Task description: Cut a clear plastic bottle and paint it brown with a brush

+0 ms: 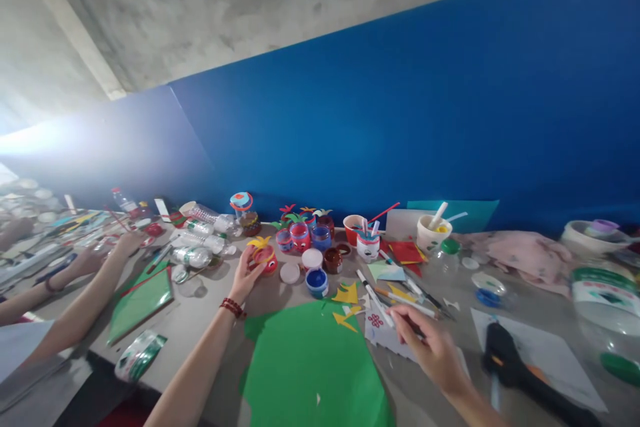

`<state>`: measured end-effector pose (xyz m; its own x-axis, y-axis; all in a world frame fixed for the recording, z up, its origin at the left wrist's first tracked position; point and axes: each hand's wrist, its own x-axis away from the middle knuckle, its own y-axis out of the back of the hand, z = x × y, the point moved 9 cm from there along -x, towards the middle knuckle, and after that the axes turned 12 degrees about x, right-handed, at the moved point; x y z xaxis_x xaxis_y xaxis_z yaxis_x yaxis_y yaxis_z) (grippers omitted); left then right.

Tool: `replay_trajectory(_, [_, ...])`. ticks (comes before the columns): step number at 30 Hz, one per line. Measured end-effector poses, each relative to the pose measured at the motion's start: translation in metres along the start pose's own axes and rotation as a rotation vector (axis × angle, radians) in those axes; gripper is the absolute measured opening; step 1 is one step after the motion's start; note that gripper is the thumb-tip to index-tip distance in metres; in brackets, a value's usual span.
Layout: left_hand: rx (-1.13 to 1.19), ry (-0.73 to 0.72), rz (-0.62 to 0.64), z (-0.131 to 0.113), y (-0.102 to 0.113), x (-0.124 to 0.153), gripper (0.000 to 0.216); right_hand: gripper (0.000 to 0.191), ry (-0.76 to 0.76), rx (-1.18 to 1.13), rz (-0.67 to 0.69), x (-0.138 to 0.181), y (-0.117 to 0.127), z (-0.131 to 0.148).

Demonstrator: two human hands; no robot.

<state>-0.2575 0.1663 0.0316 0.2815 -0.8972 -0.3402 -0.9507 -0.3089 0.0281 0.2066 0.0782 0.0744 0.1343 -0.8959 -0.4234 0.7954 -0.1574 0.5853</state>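
My left hand (246, 275), a beaded bracelet at its wrist, is curled around a small red cup (267, 263) with a stuck-on eye and yellow paper leaves at its rim. The cup sits low at the table surface. In my right hand (424, 340), thumb and fingers pinch one end of a slim white pen (375, 300), above white paper with a red flower drawing. Between my hands lies a green sheet (315, 360) with yellow paper scraps (346, 293) on its far edge. An open blue paint jar (317, 281) stands just beyond.
Several decorated cups (300, 235) stand behind the paint jars. A black glue gun (510, 357) lies at right near a clear plastic jar (607, 307). Plastic bottles (194, 256) and a green board (141, 303) are at left. A co-worker's arms (95, 287) reach in there.
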Motion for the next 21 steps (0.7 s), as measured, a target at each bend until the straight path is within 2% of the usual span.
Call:
replay_trajectory(8, [-0.056, 0.013, 0.112, 0.012, -0.013, 0.007, 0.086, 0.036, -0.012, -0.015, 0.003, -0.002, 0.000, 0.002])
replay_trajectory(13, [-0.160, 0.007, 0.093, 0.018, -0.011, 0.003, 0.098, 0.038, -0.028, -0.019, 0.020, -0.001, -0.005, -0.002])
replay_trajectory(21, [-0.276, -0.040, 0.100, 0.011, -0.014, -0.003, 0.094, 0.036, -0.039, -0.041, 0.050, 0.000, -0.011, -0.012])
